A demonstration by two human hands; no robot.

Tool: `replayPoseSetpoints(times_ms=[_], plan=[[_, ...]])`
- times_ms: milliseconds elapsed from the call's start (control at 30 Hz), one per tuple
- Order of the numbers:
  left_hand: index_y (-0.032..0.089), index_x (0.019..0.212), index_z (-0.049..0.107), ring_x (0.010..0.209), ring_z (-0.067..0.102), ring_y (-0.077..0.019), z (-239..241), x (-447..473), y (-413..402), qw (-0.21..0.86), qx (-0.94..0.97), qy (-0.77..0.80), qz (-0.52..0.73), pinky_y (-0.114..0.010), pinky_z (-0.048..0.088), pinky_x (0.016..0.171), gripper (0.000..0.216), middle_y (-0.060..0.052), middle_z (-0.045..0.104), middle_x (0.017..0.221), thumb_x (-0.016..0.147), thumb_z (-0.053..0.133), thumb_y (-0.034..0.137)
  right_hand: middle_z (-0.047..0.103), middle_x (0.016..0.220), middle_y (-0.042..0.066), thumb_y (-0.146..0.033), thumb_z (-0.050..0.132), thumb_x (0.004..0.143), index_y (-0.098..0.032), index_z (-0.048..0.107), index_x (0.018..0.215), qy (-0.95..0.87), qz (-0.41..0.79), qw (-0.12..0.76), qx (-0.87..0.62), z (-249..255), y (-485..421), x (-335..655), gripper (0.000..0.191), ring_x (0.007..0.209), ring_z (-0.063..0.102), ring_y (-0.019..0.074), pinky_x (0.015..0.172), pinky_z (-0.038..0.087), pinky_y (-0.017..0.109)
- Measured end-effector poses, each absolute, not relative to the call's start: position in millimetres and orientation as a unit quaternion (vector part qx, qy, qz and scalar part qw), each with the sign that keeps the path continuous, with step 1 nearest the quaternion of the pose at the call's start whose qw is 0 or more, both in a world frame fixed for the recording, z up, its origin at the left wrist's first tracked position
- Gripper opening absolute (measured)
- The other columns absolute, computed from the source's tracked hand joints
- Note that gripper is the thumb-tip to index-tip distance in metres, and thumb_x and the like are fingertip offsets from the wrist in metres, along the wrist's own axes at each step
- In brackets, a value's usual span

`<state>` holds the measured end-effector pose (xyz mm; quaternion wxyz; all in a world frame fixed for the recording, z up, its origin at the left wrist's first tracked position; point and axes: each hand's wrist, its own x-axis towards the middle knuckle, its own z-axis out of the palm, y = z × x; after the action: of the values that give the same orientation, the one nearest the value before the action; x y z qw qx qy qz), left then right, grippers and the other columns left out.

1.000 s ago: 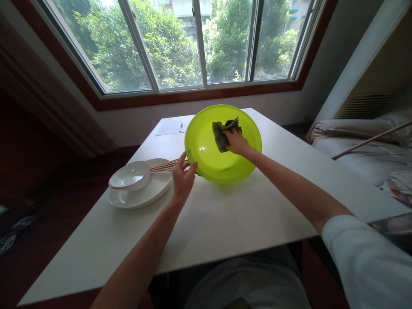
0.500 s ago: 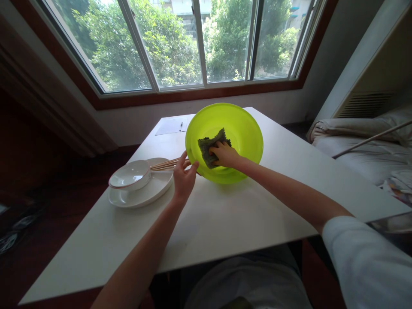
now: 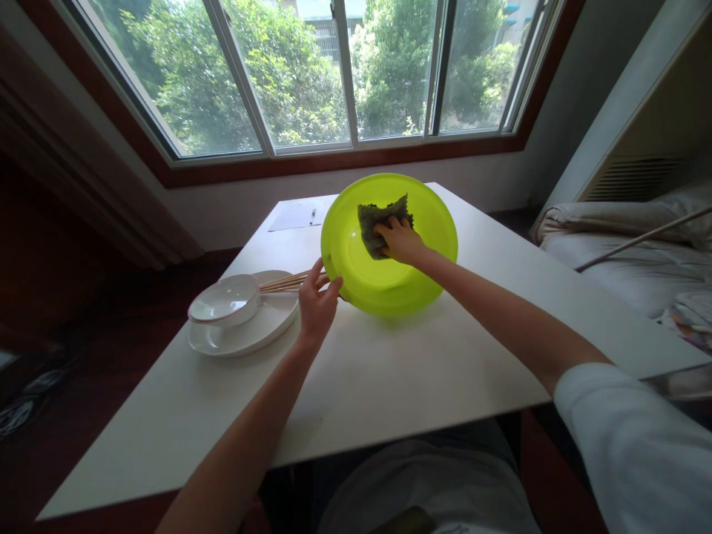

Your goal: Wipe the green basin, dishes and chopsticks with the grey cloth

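A bright yellow-green plastic basin (image 3: 367, 285) is tilted toward me above the white table. My left hand (image 3: 318, 308) grips its rim at the lower left, thumb on the near side and the other fingers partly hidden behind it. Inside the basin, my right hand (image 3: 401, 239) presses a dark grey-green cloth (image 3: 374, 216) against the inner wall, fingers closed on it. Just left of the basin, a white bowl (image 3: 225, 300) and several wooden chopsticks (image 3: 283, 283) rest on a white oval plate (image 3: 245, 343).
The white table (image 3: 389, 386) runs up to the wall below a window. At its far left lie a sheet of paper (image 3: 289, 216) and a pen (image 3: 312, 216). A pale padded seat (image 3: 612, 274) with a thin stick (image 3: 639, 241) across it stands to the right.
My right hand has moved the cloth up and to the right within the basin. The basin has shifted slightly; my left hand keeps its hold on the rim.
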<state>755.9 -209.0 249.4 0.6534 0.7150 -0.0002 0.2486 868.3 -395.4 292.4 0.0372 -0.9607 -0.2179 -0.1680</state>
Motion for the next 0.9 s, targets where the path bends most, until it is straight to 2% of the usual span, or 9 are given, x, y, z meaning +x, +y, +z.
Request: replayPoseSetpoints(times_ms=[167,333,467,633,800,900], plan=[[0.015,0.130,0.052,0.053,0.056,-0.0094,252,755,-209,0.663,0.707,0.000,0.246,-0.017,0.041,0.039,0.066,-0.004,0.068,0.078,0.067,0.066,0.029,0.043,0.125,0.015,-0.029,0.060,0.080,-0.023,0.051,0.121,-0.191,-0.118,0.037,-0.974,290,-414,872,0.042,0.110,0.045,0.0368,0.078,0.045,0.042],[0.012,0.130,0.050,0.048,0.055,-0.0086,256,754,-212,0.668,0.703,0.011,0.244,-0.019,0.044,0.042,0.066,-0.001,0.066,0.071,0.067,0.065,0.026,0.042,0.128,0.016,-0.025,0.064,0.074,-0.022,0.053,0.120,-0.236,-0.067,0.005,-0.969,278,-420,859,0.048,0.110,0.045,0.0377,0.080,0.045,0.044],[0.011,0.130,0.051,0.047,0.055,-0.0094,255,755,-211,0.666,0.704,0.013,0.246,-0.019,0.045,0.042,0.065,-0.001,0.066,0.067,0.068,0.064,0.026,0.043,0.126,0.015,-0.019,0.060,0.075,-0.023,0.056,0.120,-0.300,-0.049,-0.031,-0.952,272,-416,848,0.045,0.110,0.045,0.0360,0.081,0.045,0.044],[0.012,0.130,0.051,0.047,0.054,-0.0084,255,755,-211,0.665,0.704,0.018,0.247,-0.019,0.044,0.041,0.066,-0.001,0.066,0.069,0.067,0.064,0.027,0.047,0.122,0.015,-0.017,0.054,0.079,-0.021,0.058,0.119,-0.374,-0.069,-0.050,-0.924,271,-396,839,0.041,0.110,0.044,0.0330,0.087,0.041,0.046],[0.014,0.131,0.050,0.041,0.046,-0.0052,256,754,-211,0.657,0.714,0.012,0.244,-0.018,0.040,0.039,0.065,0.000,0.065,0.070,0.068,0.063,0.027,0.047,0.126,0.015,-0.021,0.044,0.087,-0.025,0.055,0.125,-0.410,-0.136,-0.023,-0.902,271,-368,837,0.039,0.110,0.043,0.0330,0.084,0.041,0.046],[0.014,0.131,0.050,0.041,0.046,-0.0051,256,754,-210,0.658,0.714,0.012,0.242,-0.018,0.041,0.040,0.065,-0.001,0.066,0.071,0.068,0.064,0.027,0.047,0.129,0.015,-0.024,0.045,0.088,-0.024,0.052,0.128,-0.403,-0.169,-0.011,-0.899,277,-357,845,0.041,0.113,0.041,0.0338,0.087,0.039,0.047]])
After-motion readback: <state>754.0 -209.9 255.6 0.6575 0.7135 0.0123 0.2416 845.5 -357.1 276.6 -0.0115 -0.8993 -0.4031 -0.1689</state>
